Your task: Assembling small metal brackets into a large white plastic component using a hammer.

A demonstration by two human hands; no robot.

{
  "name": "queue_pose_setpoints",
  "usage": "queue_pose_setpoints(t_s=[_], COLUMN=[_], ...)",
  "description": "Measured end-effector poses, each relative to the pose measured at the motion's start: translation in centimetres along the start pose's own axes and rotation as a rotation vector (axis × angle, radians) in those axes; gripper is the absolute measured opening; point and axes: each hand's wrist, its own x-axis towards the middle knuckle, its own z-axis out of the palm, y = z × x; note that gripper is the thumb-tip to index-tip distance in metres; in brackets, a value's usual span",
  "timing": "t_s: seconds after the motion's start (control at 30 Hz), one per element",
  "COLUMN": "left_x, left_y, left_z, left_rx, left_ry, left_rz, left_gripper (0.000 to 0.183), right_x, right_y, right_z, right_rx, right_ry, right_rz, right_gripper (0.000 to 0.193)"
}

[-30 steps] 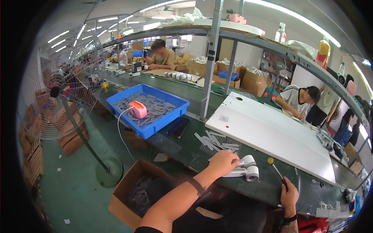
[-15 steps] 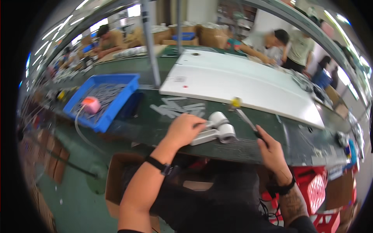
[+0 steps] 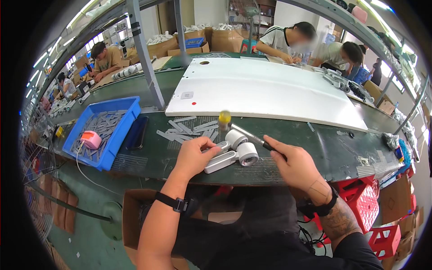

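Observation:
My right hand [image 3: 293, 163] is wrapped round the black grip of a hammer [image 3: 248, 135] with a metal shaft. The hammer's yellow head [image 3: 224, 118], blurred, hangs just above the left end of a white lamp fitting [image 3: 236, 138]. My left hand [image 3: 193, 156] pinches the flat arm of that fitting, which has a grey strip along it; the fingers partly hide it. Against it, nearer me, lies a second white lamp fitting [image 3: 247, 155] with a round head and a long flat arm. Loose grey strips [image 3: 184, 129] are scattered on the bench behind my left hand.
A blue bin [image 3: 136, 108] of grey strips stands at left, with a pink-orange device [image 3: 91, 140] on them. Beside it lies a dark flat object [image 3: 137, 132]. A white panel [image 3: 270, 90] spans the bench behind. Red stools [image 3: 360, 204] are at right. Co-workers sit across the bench.
The hammer has swung left and its head is now over the lamp fittings. My right hand has moved left with it. My left hand still holds its fitting; the whole view has shifted.

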Motion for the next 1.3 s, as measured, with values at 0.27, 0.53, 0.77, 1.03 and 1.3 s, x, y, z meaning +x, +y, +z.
queue_pose_setpoints(t_s=[0.27,0.53,0.77,1.03,1.3], left_x=[0.6,0.4,-2.0,-3.3,-3.6], left_y=[-0.5,-0.1,-0.9,-2.7,-3.5], left_z=[0.1,0.0,-1.5,-2.2,-1.3], left_rx=[0.008,0.002,0.171,0.033,0.035], left_ry=[-0.022,-0.003,0.063,0.074,0.163], left_rz=[0.009,0.011,0.114,0.034,0.098], left_gripper=[0.028,0.024,0.04,0.044,0.032], right_x=[-1.0,-1.3,-0.9,-1.0,-0.4], right_y=[1.9,1.6,0.3,-2.2,-1.5], right_z=[2.9,3.7,2.2,1.6,2.3], right_rx=[-0.038,0.067,-0.029,0.055,-0.139], right_ry=[0.069,0.067,0.085,0.177,0.044], right_rz=[-0.095,-0.046,-0.101,-0.161,-0.177], right_gripper=[0.046,0.046,0.048,0.05,0.049])
